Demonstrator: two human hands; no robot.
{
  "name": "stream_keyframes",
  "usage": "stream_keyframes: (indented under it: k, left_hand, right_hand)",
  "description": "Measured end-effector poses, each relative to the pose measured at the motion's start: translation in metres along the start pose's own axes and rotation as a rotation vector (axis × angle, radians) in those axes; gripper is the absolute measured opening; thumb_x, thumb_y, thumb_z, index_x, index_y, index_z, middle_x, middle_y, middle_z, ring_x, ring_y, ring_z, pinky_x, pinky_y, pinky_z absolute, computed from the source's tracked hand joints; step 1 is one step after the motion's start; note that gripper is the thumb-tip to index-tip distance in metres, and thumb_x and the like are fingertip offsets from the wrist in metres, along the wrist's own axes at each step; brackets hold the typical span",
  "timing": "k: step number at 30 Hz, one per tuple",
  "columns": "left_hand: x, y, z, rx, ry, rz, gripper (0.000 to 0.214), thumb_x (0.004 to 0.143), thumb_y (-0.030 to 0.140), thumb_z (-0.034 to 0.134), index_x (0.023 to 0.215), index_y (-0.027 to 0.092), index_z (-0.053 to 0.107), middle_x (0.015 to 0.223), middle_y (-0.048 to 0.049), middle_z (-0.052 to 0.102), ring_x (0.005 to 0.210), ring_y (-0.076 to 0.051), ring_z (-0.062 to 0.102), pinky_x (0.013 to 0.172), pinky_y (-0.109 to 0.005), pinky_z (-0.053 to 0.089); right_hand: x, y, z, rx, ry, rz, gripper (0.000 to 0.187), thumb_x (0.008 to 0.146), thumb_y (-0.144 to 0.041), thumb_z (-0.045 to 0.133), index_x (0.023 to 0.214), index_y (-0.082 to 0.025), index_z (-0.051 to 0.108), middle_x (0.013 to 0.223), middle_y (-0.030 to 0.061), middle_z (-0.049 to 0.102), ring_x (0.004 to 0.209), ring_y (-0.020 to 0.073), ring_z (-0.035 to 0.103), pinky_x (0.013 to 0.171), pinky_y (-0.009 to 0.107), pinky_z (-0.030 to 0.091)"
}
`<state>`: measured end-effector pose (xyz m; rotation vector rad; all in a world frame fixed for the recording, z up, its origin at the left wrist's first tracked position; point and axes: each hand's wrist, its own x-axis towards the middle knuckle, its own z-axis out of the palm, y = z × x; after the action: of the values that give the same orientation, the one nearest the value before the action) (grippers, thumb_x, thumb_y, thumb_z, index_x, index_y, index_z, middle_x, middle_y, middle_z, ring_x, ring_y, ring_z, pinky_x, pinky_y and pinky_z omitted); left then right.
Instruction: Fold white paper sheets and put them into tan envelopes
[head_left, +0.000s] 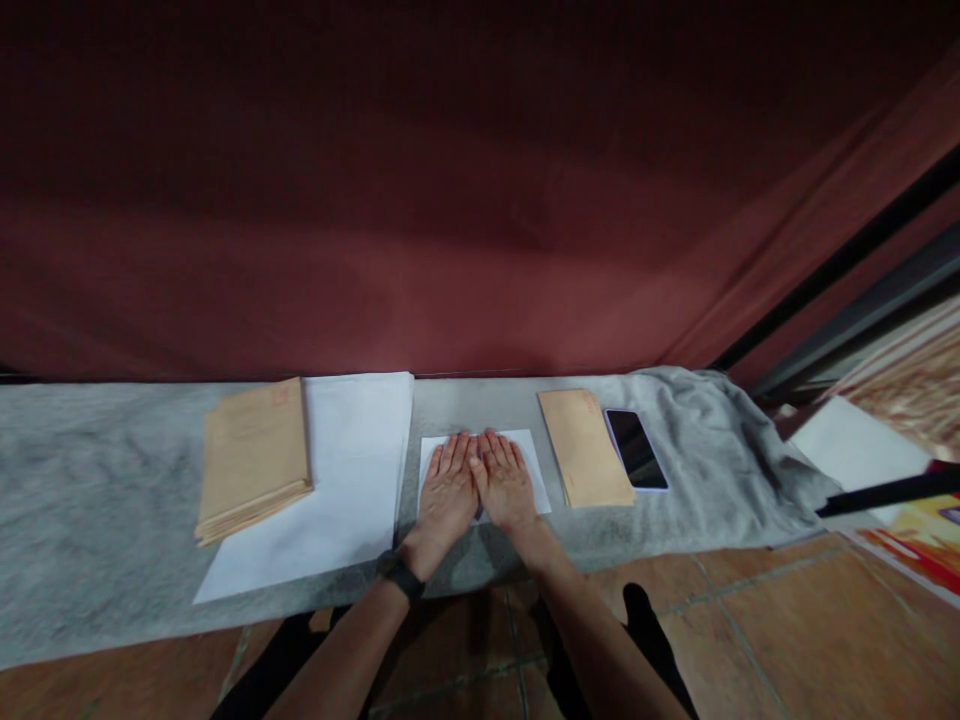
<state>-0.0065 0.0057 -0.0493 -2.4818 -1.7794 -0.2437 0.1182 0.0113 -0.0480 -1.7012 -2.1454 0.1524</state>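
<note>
A white sheet of paper [534, 470], perhaps folded, lies on the grey cloth in front of me. My left hand [450, 488] rests flat on its left half, fingers stretched out and pointing away from me. Beside it my right hand [504, 486] presses flat on the right half, its thumb meeting the left hand. Both palms cover the middle of the paper, so what is under them is hidden. Neither hand grips anything.
On the left, a stack of brown envelopes [255, 455] sits on large white sheets [360, 470]. To the right lie brown envelopes [585, 450] and a phone [636, 450]. Grey cloth [705, 480] covers the surface, and a dark red fabric wall [480, 220] rises behind it.
</note>
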Motion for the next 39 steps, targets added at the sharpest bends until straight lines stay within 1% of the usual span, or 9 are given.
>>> stream_keyframes:
  k: [8, 16, 21, 24, 28, 30, 32, 36, 39]
  left_hand:
    - [-0.001, -0.007, 0.003, -0.020, 0.064, -0.113, 0.056, 0.101, 0.024, 0.026, 0.149, 0.000, 0.042, 0.158, -0.0194, 0.037, 0.150, -0.027, 0.032, 0.123, -0.047, 0.025]
    - [-0.008, -0.017, 0.007, -0.069, 0.117, -0.209, 0.060, 0.100, 0.031, 0.031, 0.148, -0.003, 0.042, 0.158, -0.0229, 0.036, 0.148, -0.031, 0.034, 0.122, -0.047, 0.027]
    - [-0.010, -0.018, 0.011, -0.097, 0.133, -0.264, 0.061, 0.099, 0.031, 0.033, 0.147, -0.005, 0.042, 0.157, -0.0252, 0.037, 0.148, -0.033, 0.035, 0.121, -0.049, 0.030]
    - [-0.012, -0.020, 0.014, -0.108, 0.164, -0.279, 0.059, 0.098, 0.029, 0.034, 0.148, -0.001, 0.042, 0.157, -0.0231, 0.039, 0.149, -0.032, 0.034, 0.121, -0.049, 0.030]
    - [-0.016, -0.023, 0.013, -0.119, 0.206, -0.287, 0.059, 0.098, 0.027, 0.034, 0.150, 0.001, 0.039, 0.155, -0.0227, 0.042, 0.149, -0.031, 0.033, 0.120, -0.051, 0.031]
    - [-0.020, -0.021, 0.010, -0.117, 0.221, -0.260, 0.059, 0.098, 0.026, 0.034, 0.152, 0.001, 0.036, 0.156, -0.0231, 0.041, 0.149, -0.031, 0.032, 0.121, -0.052, 0.030]
    - [-0.025, -0.016, 0.006, -0.121, 0.212, -0.181, 0.060, 0.099, 0.026, 0.034, 0.153, 0.001, 0.033, 0.158, -0.0223, 0.038, 0.151, -0.031, 0.029, 0.122, -0.052, 0.029]
    - [-0.038, 0.006, 0.006, -0.139, 0.146, 0.042, 0.062, 0.097, 0.019, 0.034, 0.156, 0.003, 0.027, 0.160, -0.0197, 0.035, 0.152, -0.028, 0.026, 0.122, -0.049, 0.031]
    - [-0.047, 0.020, 0.011, -0.113, 0.137, 0.149, 0.069, 0.093, 0.011, 0.035, 0.159, 0.007, 0.017, 0.161, -0.0188, 0.033, 0.152, -0.028, 0.026, 0.122, -0.050, 0.031]
  right_hand:
    - [-0.008, 0.017, 0.011, -0.123, 0.129, 0.058, 0.060, 0.107, -0.043, 0.031, 0.151, -0.004, 0.041, 0.155, 0.0204, 0.042, 0.147, 0.0293, 0.037, 0.119, 0.047, 0.029]
    - [-0.014, 0.030, 0.012, -0.203, 0.191, 0.118, 0.068, 0.106, -0.048, 0.024, 0.151, 0.002, 0.037, 0.154, 0.0267, 0.041, 0.145, 0.0332, 0.039, 0.116, 0.050, 0.033]
    - [-0.021, 0.034, 0.011, -0.229, 0.211, 0.138, 0.070, 0.106, -0.049, 0.026, 0.151, 0.004, 0.037, 0.155, 0.0276, 0.039, 0.145, 0.0345, 0.039, 0.117, 0.049, 0.033]
    - [-0.025, 0.037, 0.010, -0.233, 0.219, 0.132, 0.069, 0.106, -0.047, 0.029, 0.152, 0.004, 0.035, 0.155, 0.0280, 0.039, 0.145, 0.0342, 0.038, 0.116, 0.049, 0.034]
    - [-0.033, 0.042, 0.005, -0.208, 0.241, 0.135, 0.063, 0.106, -0.042, 0.031, 0.154, 0.000, 0.033, 0.155, 0.0262, 0.041, 0.144, 0.0340, 0.040, 0.115, 0.051, 0.035]
    - [-0.037, 0.041, 0.001, -0.176, 0.242, 0.121, 0.061, 0.106, -0.039, 0.031, 0.155, -0.002, 0.032, 0.156, 0.0254, 0.040, 0.145, 0.0337, 0.039, 0.115, 0.052, 0.036]
    - [-0.040, 0.037, -0.004, -0.133, 0.209, 0.077, 0.060, 0.107, -0.038, 0.030, 0.155, -0.003, 0.031, 0.158, 0.0235, 0.037, 0.147, 0.0319, 0.036, 0.116, 0.051, 0.035]
    - [-0.046, 0.017, -0.014, -0.017, 0.048, -0.094, 0.058, 0.107, -0.037, 0.029, 0.154, -0.004, 0.034, 0.161, 0.0174, 0.033, 0.152, 0.0255, 0.027, 0.121, 0.045, 0.032]
    - [-0.048, 0.005, -0.018, 0.066, -0.042, -0.175, 0.057, 0.107, -0.039, 0.027, 0.153, -0.007, 0.037, 0.160, 0.0136, 0.037, 0.151, 0.0227, 0.029, 0.123, 0.044, 0.031]
